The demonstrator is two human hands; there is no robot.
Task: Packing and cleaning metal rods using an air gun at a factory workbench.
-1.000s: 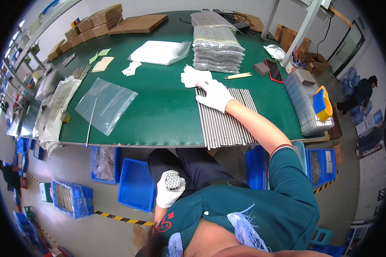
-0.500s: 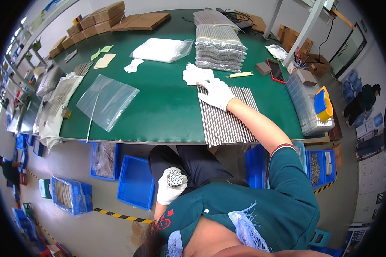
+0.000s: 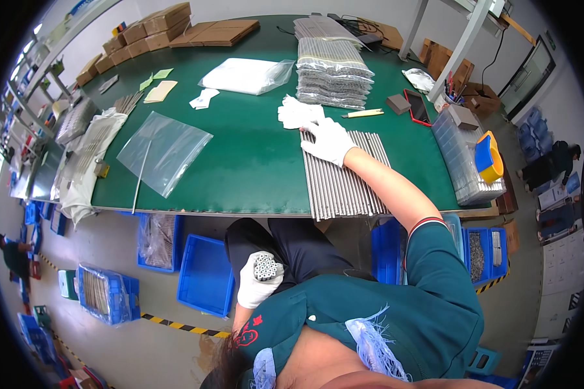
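My right hand (image 3: 329,140), in a white glove, rests on a flat row of long grey metal rods (image 3: 345,179) laid side by side on the green table (image 3: 253,162). Its fingers press on the far ends of the rods. My left hand (image 3: 258,280), also gloved, is down by my lap below the table edge, closed round a bundle of metal rods (image 3: 265,266) whose ends face up. A spare white glove (image 3: 296,112) lies just beyond my right hand.
A clear plastic bag (image 3: 163,150) with one rod lies at the left. Stacks of bagged rods (image 3: 332,71), a white bag (image 3: 245,75), a red-cased tablet (image 3: 418,106), cardboard boxes (image 3: 156,26) and a yellow-and-blue tool (image 3: 487,157) stand further back and right. Blue crates (image 3: 204,275) sit under the table.
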